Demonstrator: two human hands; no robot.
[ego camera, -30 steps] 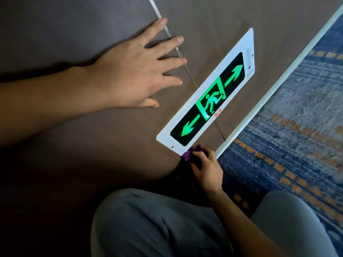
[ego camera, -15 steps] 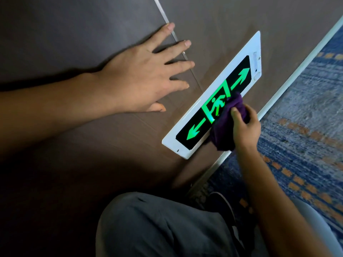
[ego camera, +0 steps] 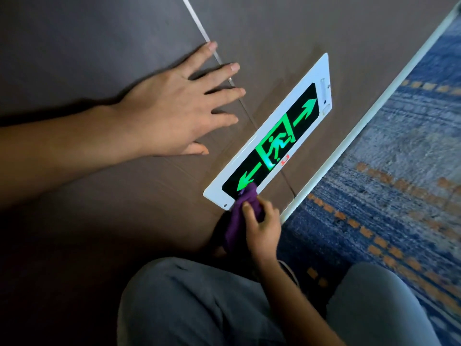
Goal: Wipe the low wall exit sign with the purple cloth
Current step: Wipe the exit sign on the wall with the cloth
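Head camera view, looking down at a brown wall [ego camera: 99,58] and a blue patterned carpet [ego camera: 399,196]. A lit exit sign [ego camera: 277,143], white-framed with green arrows and a running figure on black, is mounted flat and low on the wall, just above a pale skirting strip [ego camera: 349,136].

The risks, as judged from this view: the purple cloth [ego camera: 245,208] covers only the near bottom corner of the sign, at the tip of one arrow, and half of it lies off the frame on the bare wall. A stroke from there could slide off the edge and miss the rest of the face. The cloth is bunched, so little of it touches the sign, and a loose tail hangs below the hand, where it could drag or slip free. Hard pressure on that corner could strain the frame's mounting.

The right hand [ego camera: 264,228] reaches up from between the grey-trousered knees [ego camera: 187,308], fingers [ego camera: 249,211] curled shut around the cloth, pressing it to the sign's corner. The left hand [ego camera: 169,116] rests flat on the wall beside the sign, palm down, fingers spread, gripping nothing, apparently as a brace.
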